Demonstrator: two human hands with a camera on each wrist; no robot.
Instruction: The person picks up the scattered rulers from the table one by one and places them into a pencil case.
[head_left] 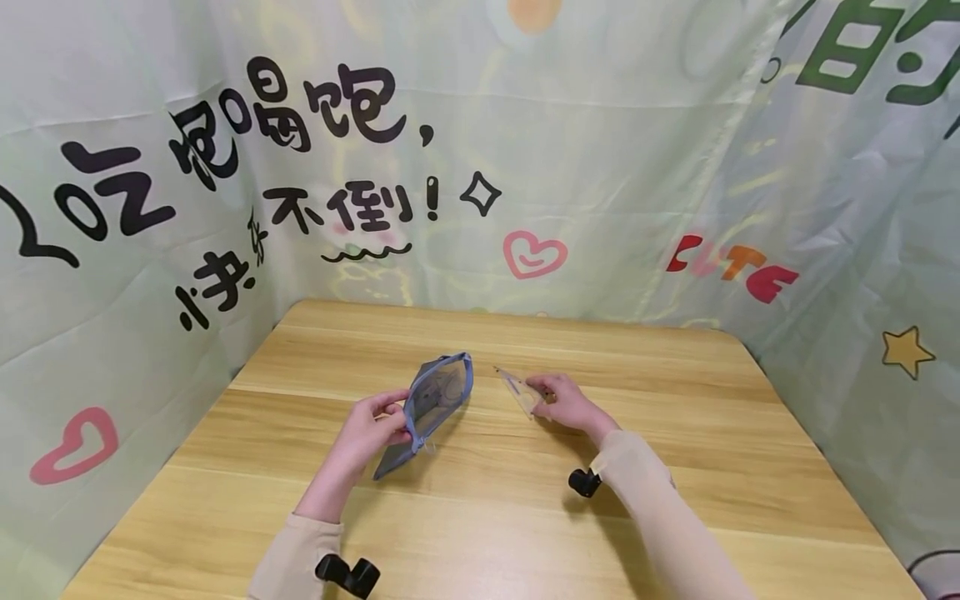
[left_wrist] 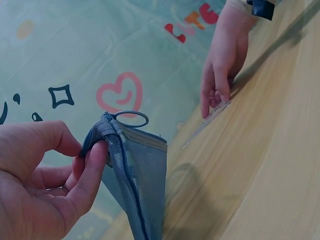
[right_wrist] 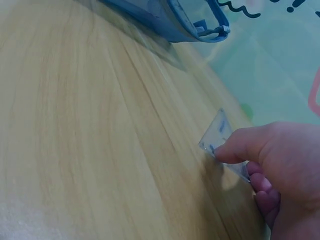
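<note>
My left hand pinches the edge of a blue zippered mesh pouch between thumb and fingers. The pouch gapes open toward the right, and a loop sticks out by its zipper end in the left wrist view. Over to the right, my right hand grips a clear triangular set square with thumb and fingers. In the right wrist view the set square is tilted close over the table, its pointed corner away from the hand, part of it hidden behind the thumb.
The wooden table stretches under both hands. A printed cloth curtain hangs around its back and sides. Black cameras are strapped at both wrists.
</note>
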